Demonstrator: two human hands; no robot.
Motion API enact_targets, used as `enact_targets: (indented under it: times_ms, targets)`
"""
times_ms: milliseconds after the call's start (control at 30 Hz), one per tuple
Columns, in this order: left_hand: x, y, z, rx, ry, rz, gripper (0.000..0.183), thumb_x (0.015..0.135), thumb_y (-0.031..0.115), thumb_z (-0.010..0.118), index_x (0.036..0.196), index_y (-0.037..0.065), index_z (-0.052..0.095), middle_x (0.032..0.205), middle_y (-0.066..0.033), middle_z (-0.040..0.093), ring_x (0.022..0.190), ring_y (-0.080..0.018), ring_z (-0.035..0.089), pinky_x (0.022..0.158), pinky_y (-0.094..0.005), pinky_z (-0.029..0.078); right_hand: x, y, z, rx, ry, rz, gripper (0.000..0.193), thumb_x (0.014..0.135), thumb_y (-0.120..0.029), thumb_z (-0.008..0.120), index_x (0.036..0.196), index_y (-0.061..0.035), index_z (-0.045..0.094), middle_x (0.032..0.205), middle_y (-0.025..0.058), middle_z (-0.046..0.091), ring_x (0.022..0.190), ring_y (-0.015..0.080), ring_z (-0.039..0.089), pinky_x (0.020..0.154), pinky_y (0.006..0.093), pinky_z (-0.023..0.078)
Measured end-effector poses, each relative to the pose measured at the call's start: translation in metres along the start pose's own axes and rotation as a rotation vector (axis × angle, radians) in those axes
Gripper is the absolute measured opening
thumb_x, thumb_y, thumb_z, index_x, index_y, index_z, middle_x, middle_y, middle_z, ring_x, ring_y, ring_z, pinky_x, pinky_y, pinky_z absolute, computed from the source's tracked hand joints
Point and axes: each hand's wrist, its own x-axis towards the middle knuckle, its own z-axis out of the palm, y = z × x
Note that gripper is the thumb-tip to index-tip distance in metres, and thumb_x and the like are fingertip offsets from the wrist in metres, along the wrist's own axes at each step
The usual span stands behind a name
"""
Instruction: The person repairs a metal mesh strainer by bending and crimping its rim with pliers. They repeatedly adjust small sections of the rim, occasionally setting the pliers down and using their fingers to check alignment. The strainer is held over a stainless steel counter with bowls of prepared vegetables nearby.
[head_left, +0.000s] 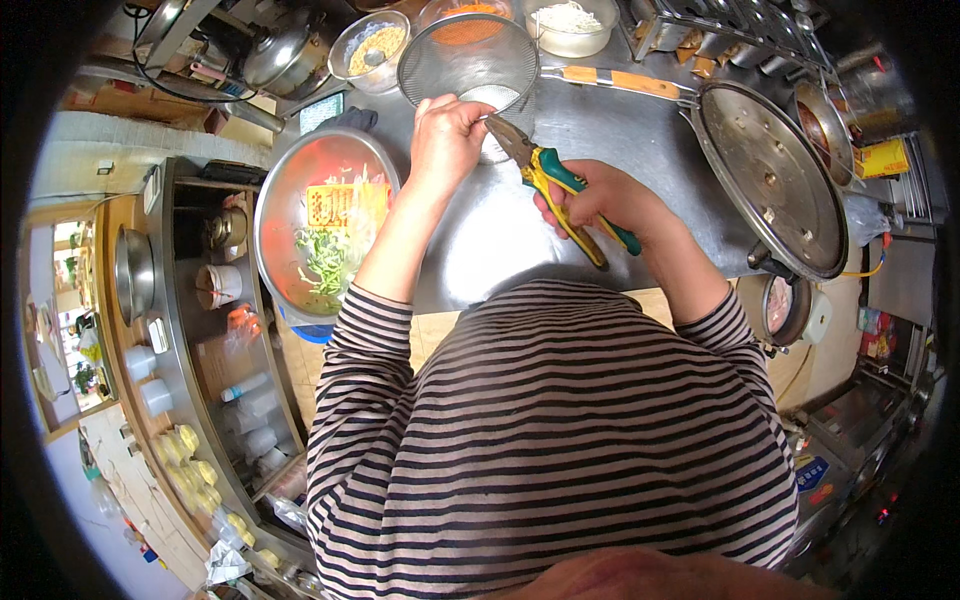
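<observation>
My left hand (447, 142) is closed, pinching the near edge of a round mesh strainer (462, 62). The strainer's wooden handle (620, 82) stretches to the right. In my right hand (622, 203) is a pair of pliers (541, 170) with green and yellow grips and dark metal jaws. The tips of the jaws are right beside my left fingertips, close to the strainer's edge. Whether the jaws bite on the wire is too small to tell.
A large metal bowl (268, 235) holding shredded greens stands left on the steel counter (640, 150). At the back are bowls of noodle-like shreds (345, 55), orange shreds (468, 25) and white shreds (568, 28). A big round metal lid (745, 150) lies right.
</observation>
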Motion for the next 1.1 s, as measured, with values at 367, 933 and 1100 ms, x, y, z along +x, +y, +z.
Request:
enact_targets:
  times_ms: [367, 933, 1100]
  targets:
    - [0.005, 0.006, 0.003, 0.054, -0.012, -0.025, 0.014, 0.075, 0.013, 0.079, 0.089, 0.01, 0.076, 0.071, -0.0078, 0.063, 0.072, -0.0271, 0.061, 0.074, -0.0388, 0.046, -0.019, -0.007, 0.026, -1.662, 0.632, -0.438, 0.015, 0.072, -0.002, 0.061, 0.086, -0.0023, 0.056, 0.095, 0.0167, 0.056, 0.09, 0.0346, 0.056, 0.078, 0.0425, 0.045]
    - [0.0, -0.007, 0.013, 0.076, 0.06, 0.045, 0.016, 0.074, 0.016, 0.08, 0.087, 0.007, 0.077, 0.075, -0.0098, 0.071, 0.076, -0.0251, 0.066, 0.078, -0.0362, 0.048, -0.005, 0.035, -0.006, -0.336, 0.148, -0.122, 0.054, 0.069, -0.001, 0.06, 0.123, -0.0052, 0.062, 0.106, 0.0083, 0.066, 0.096, 0.0178, 0.062, 0.086, 0.0342, 0.048]
    - [0.002, -0.02, 0.043, 0.037, 0.156, 0.059, 0.015, 0.064, 0.029, 0.072, 0.073, 0.016, 0.072, 0.072, -0.0094, 0.067, 0.074, -0.0305, 0.065, 0.07, -0.0448, 0.051, 0.016, 0.057, -0.031, 0.191, 0.06, -0.079, 0.083, 0.068, -0.004, 0.073, 0.141, 0.008, 0.035, 0.144, 0.0273, 0.046, 0.134, 0.0413, 0.047, 0.113, 0.0515, 0.039]
